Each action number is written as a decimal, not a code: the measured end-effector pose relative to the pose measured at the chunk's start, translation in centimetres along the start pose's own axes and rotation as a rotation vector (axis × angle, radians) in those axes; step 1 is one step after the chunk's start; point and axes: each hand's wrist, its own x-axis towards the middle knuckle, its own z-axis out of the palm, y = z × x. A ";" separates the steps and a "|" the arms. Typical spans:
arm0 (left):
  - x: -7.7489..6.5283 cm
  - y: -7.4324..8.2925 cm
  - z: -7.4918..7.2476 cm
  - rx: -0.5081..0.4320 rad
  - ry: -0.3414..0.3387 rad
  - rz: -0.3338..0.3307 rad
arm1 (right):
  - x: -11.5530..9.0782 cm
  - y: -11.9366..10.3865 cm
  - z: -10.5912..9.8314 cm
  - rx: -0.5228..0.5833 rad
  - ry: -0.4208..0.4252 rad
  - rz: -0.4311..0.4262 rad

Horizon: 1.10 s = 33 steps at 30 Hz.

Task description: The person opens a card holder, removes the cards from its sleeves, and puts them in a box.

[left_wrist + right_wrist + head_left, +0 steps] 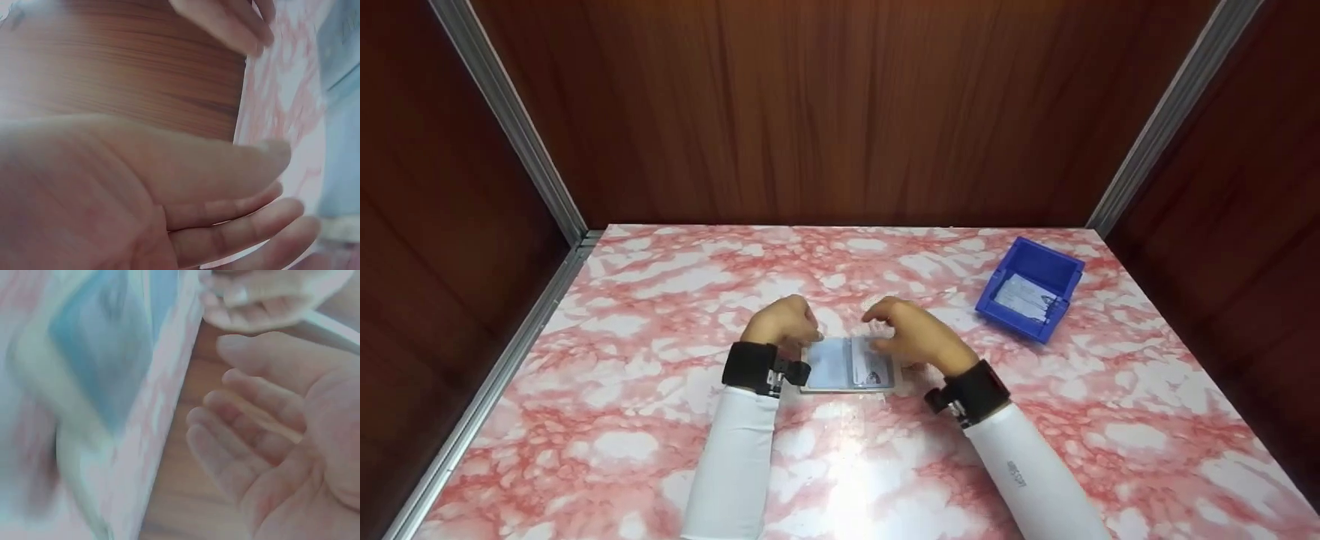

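Note:
A pale blue card holder (828,366) lies open flat on the table, with a white printed card (868,366) on its right half. It shows close and blurred in the left wrist view and the right wrist view. My left hand (786,322) is at the holder's left side, fingers loosely extended and holding nothing; whether the fingertips touch the edge I cannot tell. Over the right side hovers my right hand (919,336), its fingers (225,464) spread in a loose curve around empty air.
At the back right of the red-and-white marbled table (660,435) stands a blue plastic bin (1041,266). White printed cards (1024,298) lie inside it. Dark wooden panels (825,112) rise behind the table and on both sides, with metal strips at the corners.

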 end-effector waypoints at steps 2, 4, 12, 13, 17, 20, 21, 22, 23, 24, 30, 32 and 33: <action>0.2 0.2 0.3 -0.057 -0.043 -0.009 | -0.6 0.5 -0.4 -0.029 -0.015 0.029; 0.5 0.4 0.8 -0.074 -0.077 0.002 | -1.0 0.9 -0.4 -0.047 -0.041 0.024; 1.4 1.1 3.5 -0.251 -0.192 0.032 | -1.1 1.5 0.9 -0.078 -0.090 -0.024; 1.5 1.2 3.7 -0.273 -0.190 0.021 | -1.1 1.4 1.0 -0.083 -0.099 -0.023; 1.6 1.2 4.2 -0.348 -0.147 -0.017 | -0.9 1.3 1.1 -0.088 -0.118 0.007; 1.8 1.2 4.3 -0.394 -0.118 -0.040 | -0.9 1.4 1.0 -0.081 -0.110 0.029; 1.8 1.1 4.4 -0.406 -0.112 -0.048 | -0.9 1.4 1.0 -0.077 -0.109 0.033; 1.9 1.1 4.4 -0.414 -0.107 -0.057 | -1.0 1.5 1.0 -0.078 -0.108 0.033; 1.9 1.0 4.4 -0.420 -0.103 -0.064 | -1.0 1.6 1.0 -0.077 -0.106 0.033; 1.9 0.9 4.5 -0.427 -0.099 -0.068 | -1.1 1.7 1.1 -0.076 -0.104 0.035; 2.1 0.6 4.7 -0.483 -0.105 -0.081 | -1.1 1.7 1.5 -0.055 -0.102 0.080; 2.1 0.6 4.8 -0.508 -0.112 -0.088 | -1.1 1.6 1.6 -0.050 -0.104 0.089; 2.1 0.6 4.8 -0.518 -0.113 -0.090 | -1.1 1.6 1.6 -0.049 -0.105 0.091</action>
